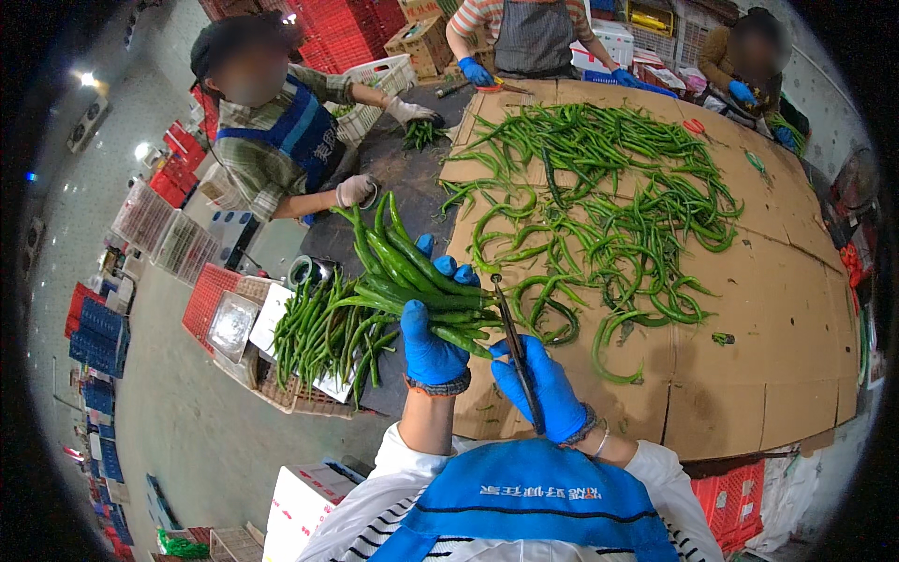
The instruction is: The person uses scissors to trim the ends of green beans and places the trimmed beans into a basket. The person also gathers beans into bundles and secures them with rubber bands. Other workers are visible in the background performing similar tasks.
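Observation:
My left hand (pixel 433 354), in a blue glove, is wrapped round a bunch of long green chili peppers (pixel 403 267). Their tips point up and away to the left, and the stem ends face my right hand. In my right hand (pixel 548 389), also blue-gloved, is a long, thin dark tool (pixel 516 348) seen edge-on; its exact kind does not show. Its far end stands beside the stem ends of the bunch. Across the table from my hands spreads a large loose heap of green chili peppers (pixel 599 155), with curlier ones (pixel 552 253) nearer to me.
Cardboard (pixel 721 375) covers the table. At left, a pile of peppers (pixel 323 332) rests on a crate (pixel 304 401) beside a tape roll (pixel 302 272). One co-worker (pixel 290 131) stands at left, another (pixel 534 42) across, a third (pixel 749 66) far right. Red-handled scissors (pixel 695 126) lie on the cardboard.

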`<state>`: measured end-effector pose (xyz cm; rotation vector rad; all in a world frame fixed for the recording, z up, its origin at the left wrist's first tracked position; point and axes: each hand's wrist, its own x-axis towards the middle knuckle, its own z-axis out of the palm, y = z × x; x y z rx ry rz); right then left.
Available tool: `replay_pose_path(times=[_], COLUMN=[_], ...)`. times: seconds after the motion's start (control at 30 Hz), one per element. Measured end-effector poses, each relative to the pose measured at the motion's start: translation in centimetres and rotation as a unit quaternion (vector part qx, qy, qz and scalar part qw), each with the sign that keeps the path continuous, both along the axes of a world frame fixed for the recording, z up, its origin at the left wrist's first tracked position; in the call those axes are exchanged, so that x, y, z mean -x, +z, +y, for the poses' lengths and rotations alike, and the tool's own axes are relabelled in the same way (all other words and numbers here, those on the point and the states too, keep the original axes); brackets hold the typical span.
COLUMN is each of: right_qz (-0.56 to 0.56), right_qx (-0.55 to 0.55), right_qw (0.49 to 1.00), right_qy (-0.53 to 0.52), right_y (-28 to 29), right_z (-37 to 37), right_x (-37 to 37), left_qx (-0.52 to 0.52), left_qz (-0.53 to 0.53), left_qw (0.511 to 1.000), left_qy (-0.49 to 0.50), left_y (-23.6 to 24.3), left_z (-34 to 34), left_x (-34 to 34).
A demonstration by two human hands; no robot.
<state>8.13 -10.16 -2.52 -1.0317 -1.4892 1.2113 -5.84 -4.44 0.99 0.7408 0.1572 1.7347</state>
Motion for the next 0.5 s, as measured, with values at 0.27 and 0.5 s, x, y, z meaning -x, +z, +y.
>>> replay_pose_path(times=[0.27,0.5], right_qz=[0.220,-0.155], right_qx=[0.178,-0.194], right_qw=[0.959,0.964], right_qy=[0.009,-0.091], right_y=[-1.0,-2.9], right_z=[0.4,2.4], right_x=[-2.1,-2.2], left_qx=[0.032,0.056], left_qz=[-0.176,-0.241], left_qw=[0.980,0.960], left_qy=[-0.088,-0.133], left_y=[0.4,1.3], left_z=[0.9,0.7], left_x=[2.0,1.8])
